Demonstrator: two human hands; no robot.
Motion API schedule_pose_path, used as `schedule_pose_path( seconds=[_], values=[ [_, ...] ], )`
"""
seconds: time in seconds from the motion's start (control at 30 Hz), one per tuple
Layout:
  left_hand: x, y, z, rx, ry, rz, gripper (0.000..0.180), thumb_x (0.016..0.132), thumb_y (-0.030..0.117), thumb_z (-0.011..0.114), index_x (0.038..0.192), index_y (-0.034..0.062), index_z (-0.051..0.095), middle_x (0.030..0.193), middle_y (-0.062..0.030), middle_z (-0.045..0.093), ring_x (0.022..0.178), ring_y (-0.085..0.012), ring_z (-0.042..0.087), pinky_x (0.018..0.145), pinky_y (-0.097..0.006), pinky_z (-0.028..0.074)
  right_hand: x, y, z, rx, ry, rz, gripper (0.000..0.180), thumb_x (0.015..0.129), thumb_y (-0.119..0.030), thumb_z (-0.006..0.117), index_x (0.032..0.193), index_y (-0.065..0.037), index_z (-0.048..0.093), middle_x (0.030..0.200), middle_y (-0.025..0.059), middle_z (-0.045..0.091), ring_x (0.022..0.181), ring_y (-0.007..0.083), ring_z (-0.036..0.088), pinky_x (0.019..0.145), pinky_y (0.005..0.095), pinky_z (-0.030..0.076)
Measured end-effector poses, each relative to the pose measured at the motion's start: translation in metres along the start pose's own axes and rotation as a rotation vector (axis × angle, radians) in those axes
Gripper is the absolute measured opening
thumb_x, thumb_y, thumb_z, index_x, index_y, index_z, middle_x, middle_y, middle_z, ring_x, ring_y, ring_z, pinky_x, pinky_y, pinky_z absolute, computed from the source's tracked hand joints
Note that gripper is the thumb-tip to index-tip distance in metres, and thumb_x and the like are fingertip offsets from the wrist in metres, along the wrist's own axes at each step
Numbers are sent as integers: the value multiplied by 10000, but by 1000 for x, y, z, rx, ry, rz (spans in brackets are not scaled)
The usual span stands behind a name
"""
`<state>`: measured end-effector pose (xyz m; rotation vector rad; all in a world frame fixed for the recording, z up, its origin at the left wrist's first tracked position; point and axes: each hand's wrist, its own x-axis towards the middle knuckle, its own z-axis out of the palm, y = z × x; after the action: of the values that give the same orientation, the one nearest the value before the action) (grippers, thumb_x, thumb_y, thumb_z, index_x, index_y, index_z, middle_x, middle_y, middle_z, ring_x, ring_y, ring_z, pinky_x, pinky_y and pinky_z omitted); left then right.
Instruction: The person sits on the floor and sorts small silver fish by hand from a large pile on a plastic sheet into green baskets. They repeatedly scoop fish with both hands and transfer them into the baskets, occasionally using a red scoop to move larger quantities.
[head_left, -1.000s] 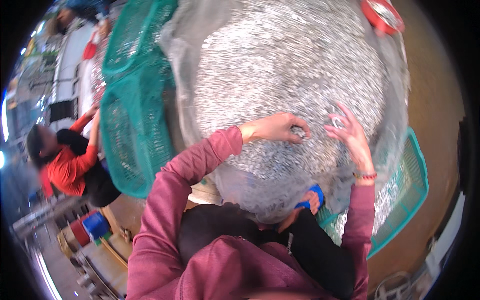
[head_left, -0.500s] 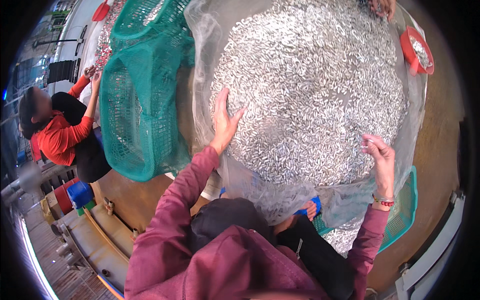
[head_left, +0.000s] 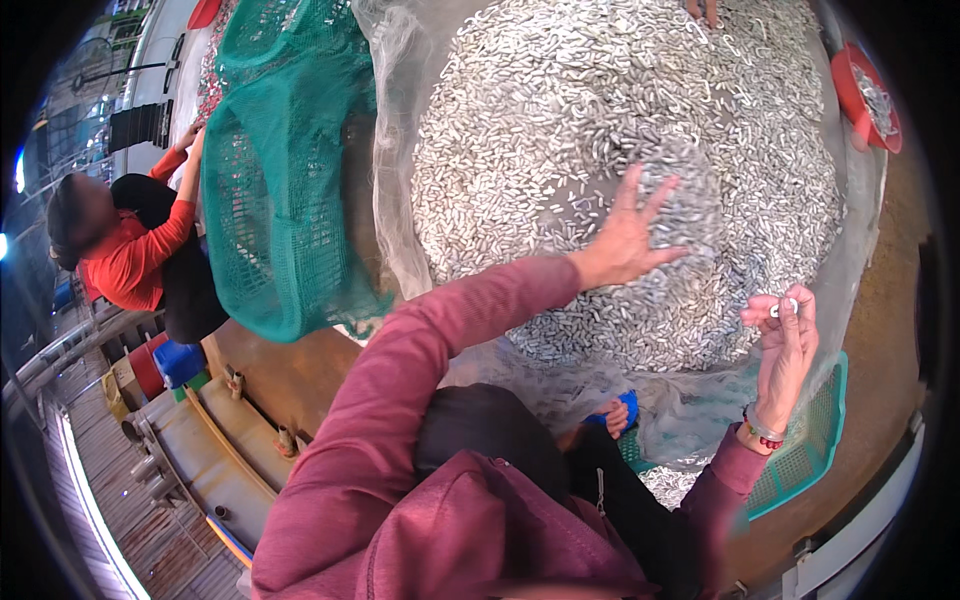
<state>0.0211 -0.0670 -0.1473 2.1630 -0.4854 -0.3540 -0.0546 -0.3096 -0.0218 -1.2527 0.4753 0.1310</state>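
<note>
A wide heap of small silvery-white pieces (head_left: pixel 500 130), some of them oblong and some hook- or ring-shaped, lies on a pale translucent sheet (head_left: pixel 395 240). My left hand (head_left: pixel 628 240) has its fingers spread over the middle of the heap, and pieces around its fingers are blurred by motion. Beside it, a thin patch lets the grey surface underneath show. At the right front edge, my right hand (head_left: pixel 785 350) is raised and pinches a small white ring-like piece (head_left: pixel 784 308) between thumb and fingers.
Green mesh baskets (head_left: pixel 260 220) with netting stand at left. A red scoop (head_left: pixel 865 98) holds pieces at upper right. A teal basket (head_left: pixel 835 420) sits below the right edge. Another person's fingers (head_left: pixel 704 10) reach in at the top; a person in orange (head_left: pixel 140 255) works far left.
My left hand has swept right from the heap's left edge to its middle, baring a thin patch. My right hand has turned up slightly, showing the pinched piece. The view has shifted a little.
</note>
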Motion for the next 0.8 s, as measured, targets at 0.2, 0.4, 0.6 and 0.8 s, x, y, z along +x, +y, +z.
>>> schedule_pose_path(
  seconds=[0.2, 0.4, 0.6, 0.8],
  values=[
    [48, 74, 63, 87, -13, 179, 820, 838, 472, 648, 1499, 212, 239, 1498, -343, -23, 1375, -576, -34, 1079, -681, 134, -19, -11, 2, 68, 84, -78, 255, 962, -106, 495, 1192, -6, 446, 949, 158, 648, 817, 220, 643, 735, 327, 528],
    [0, 104, 40, 63, -319, 366, 781, 728, 283, 757, 1423, 336, 404, 1558, -202, 57, 1384, -565, -14, 1009, -763, 142, -45, -18, 0, -4, 182, -117, 318, 926, -145, 592, 1212, -30, 511, 823, 0, 530, 643, 56, 424, 557, 196, 334],
    [-21, -11, -109, 351, -150, 201, 343, 744, -63, 554, 1075, 11, 609, 1074, -190, 568, 1004, -371, 562, 829, -428, 476, -36, 2, 23, -833, 213, -22, 377, 877, -159, 646, 1243, -111, 571, 701, -41, 461, 603, 70, 403, 543, 237, 364],
    [-30, -62, -108, 537, -167, 475, 259, 753, -71, 533, 1002, -6, 561, 939, -189, 563, 840, -391, 602, 762, -454, 496, -59, 109, 158, -1364, -567, -443, 446, 860, -265, 620, 1298, -312, 549, 814, 72, 568, 761, 242, 604, 611, 383, 485]
  ],
)
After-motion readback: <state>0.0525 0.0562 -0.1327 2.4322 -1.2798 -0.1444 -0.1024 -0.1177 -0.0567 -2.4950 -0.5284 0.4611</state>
